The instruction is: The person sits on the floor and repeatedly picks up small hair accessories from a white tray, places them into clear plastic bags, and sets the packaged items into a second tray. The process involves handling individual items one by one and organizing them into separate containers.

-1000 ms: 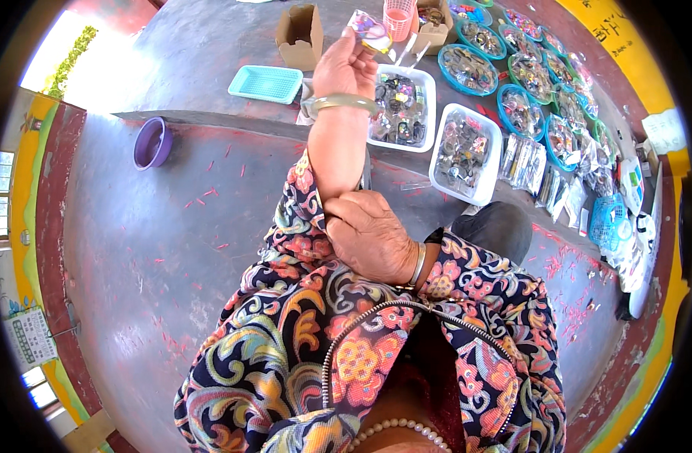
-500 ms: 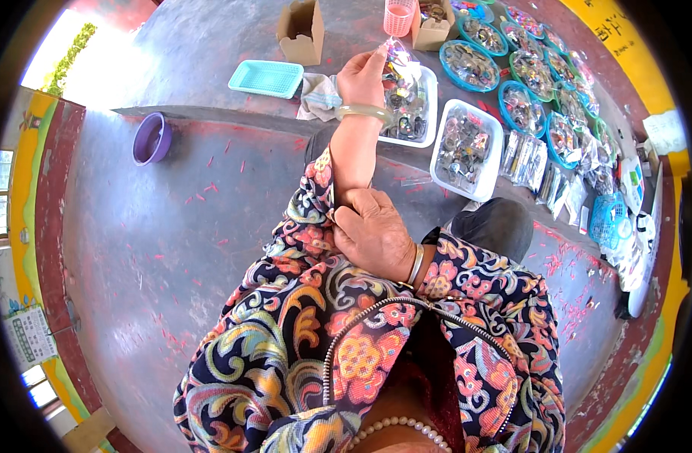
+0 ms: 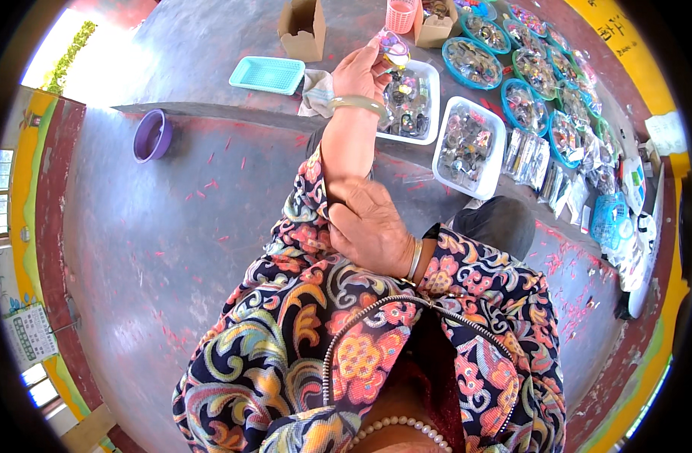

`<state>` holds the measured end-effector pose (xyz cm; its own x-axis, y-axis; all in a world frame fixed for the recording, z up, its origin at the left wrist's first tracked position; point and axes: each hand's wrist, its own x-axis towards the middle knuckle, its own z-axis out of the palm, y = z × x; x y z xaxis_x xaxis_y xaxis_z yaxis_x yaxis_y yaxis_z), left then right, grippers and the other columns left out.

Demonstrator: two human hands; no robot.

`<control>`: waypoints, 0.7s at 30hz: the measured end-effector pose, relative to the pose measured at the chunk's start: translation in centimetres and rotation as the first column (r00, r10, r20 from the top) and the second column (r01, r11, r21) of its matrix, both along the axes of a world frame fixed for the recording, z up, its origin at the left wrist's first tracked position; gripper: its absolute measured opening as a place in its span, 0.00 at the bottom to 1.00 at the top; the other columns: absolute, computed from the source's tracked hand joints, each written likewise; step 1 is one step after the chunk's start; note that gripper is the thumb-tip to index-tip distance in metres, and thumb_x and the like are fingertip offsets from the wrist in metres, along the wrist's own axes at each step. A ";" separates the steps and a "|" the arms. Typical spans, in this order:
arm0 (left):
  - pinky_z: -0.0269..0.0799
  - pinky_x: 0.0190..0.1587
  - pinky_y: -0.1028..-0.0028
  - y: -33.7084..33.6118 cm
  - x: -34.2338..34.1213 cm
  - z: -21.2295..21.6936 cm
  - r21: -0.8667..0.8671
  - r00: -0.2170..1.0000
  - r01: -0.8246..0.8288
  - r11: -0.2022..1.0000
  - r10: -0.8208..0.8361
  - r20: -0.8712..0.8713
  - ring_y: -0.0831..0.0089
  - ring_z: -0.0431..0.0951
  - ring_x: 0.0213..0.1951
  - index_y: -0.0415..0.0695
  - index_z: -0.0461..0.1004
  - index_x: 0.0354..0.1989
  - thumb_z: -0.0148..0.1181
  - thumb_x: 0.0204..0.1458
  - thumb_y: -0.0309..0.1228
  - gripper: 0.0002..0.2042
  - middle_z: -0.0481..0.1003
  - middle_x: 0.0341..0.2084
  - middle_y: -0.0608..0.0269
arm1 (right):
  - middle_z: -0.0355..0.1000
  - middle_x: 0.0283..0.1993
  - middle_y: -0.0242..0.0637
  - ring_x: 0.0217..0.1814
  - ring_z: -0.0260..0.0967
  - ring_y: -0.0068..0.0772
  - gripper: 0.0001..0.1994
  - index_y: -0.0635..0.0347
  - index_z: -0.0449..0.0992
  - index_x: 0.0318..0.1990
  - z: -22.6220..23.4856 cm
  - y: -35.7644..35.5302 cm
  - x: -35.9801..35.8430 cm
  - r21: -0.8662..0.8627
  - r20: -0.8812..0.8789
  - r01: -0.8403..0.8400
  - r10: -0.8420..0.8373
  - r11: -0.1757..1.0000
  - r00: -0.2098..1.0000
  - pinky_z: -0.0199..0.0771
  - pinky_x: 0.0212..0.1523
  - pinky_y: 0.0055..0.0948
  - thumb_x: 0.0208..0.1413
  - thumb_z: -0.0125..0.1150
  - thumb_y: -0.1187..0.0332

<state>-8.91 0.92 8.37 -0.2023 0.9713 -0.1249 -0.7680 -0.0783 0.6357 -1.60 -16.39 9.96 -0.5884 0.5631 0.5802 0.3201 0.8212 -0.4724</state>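
My left hand (image 3: 359, 72) is raised over the low grey platform and pinches a small shiny clear packet (image 3: 395, 45) between its fingertips. A pale green bangle (image 3: 359, 106) sits on that wrist. The packet hangs just above a white tray (image 3: 434, 90) full of small glittery pieces. My right hand (image 3: 370, 226), with a silver bracelet on its wrist, is closed around my left forearm at the edge of the flowered sleeve (image 3: 304, 226).
A second white tray (image 3: 493, 162) and several round blue baskets (image 3: 471, 60) of shiny pieces stand to the right, with clear packets (image 3: 527, 155) beside them. A turquoise tray (image 3: 267, 74), cardboard boxes (image 3: 302, 29), a pink basket (image 3: 400, 15) and a purple bowl (image 3: 151, 136) lie further off.
My left hand has shifted a little to the right, over the white tray, still holding the packet. My right hand stays gripping the left forearm at the sleeve.
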 end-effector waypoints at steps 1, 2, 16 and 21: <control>0.65 0.17 0.81 0.3 0.4 -0.2 -0.002 1.000 0.012 1.000 -0.012 0.018 0.75 0.74 0.22 0.38 0.71 0.29 0.57 0.47 0.29 0.07 0.73 0.22 0.62 | 0.61 0.43 0.49 0.47 0.59 0.48 0.11 0.64 0.65 0.30 0.3 0.1 0.0 -0.015 0.016 0.020 -0.019 1.000 1.000 0.59 0.49 0.38 0.36 0.55 0.73; 0.65 0.17 0.81 0.4 0.8 -0.6 -0.018 0.999 0.033 0.999 -0.033 0.014 0.76 0.74 0.22 0.38 0.71 0.29 0.57 0.47 0.29 0.07 0.73 0.22 0.62 | 0.61 0.42 0.48 0.47 0.59 0.48 0.11 0.64 0.65 0.30 0.7 0.2 0.0 -0.030 0.033 0.040 -0.039 0.999 0.999 0.59 0.49 0.38 0.36 0.55 0.73; 0.65 0.16 0.82 0.8 0.1 -1.1 -0.045 0.995 0.097 0.994 -0.095 0.043 0.73 0.75 0.23 0.38 0.70 0.30 0.57 0.47 0.28 0.07 0.73 0.23 0.60 | 0.62 0.38 0.46 0.44 0.60 0.47 0.11 0.65 0.65 0.31 0.0 0.2 -0.1 -0.014 -0.010 0.036 -0.036 0.999 0.999 0.62 0.45 0.37 0.36 0.54 0.74; 0.64 0.17 0.81 -0.2 0.3 -2.1 -0.072 0.989 0.141 0.987 -0.137 0.053 0.74 0.75 0.24 0.38 0.70 0.31 0.57 0.47 0.28 0.07 0.74 0.24 0.60 | 0.62 0.42 0.51 0.46 0.60 0.49 0.11 0.65 0.66 0.31 -1.1 -0.8 0.9 -0.328 0.136 -0.004 0.051 0.945 0.989 0.62 0.45 0.37 0.37 0.55 0.73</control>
<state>-8.60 0.75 6.32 -0.0581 0.9771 -0.2048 -0.7975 0.0779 0.5983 -0.72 -17.17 8.91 -0.6683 0.6900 0.2780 0.3820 0.6390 -0.6676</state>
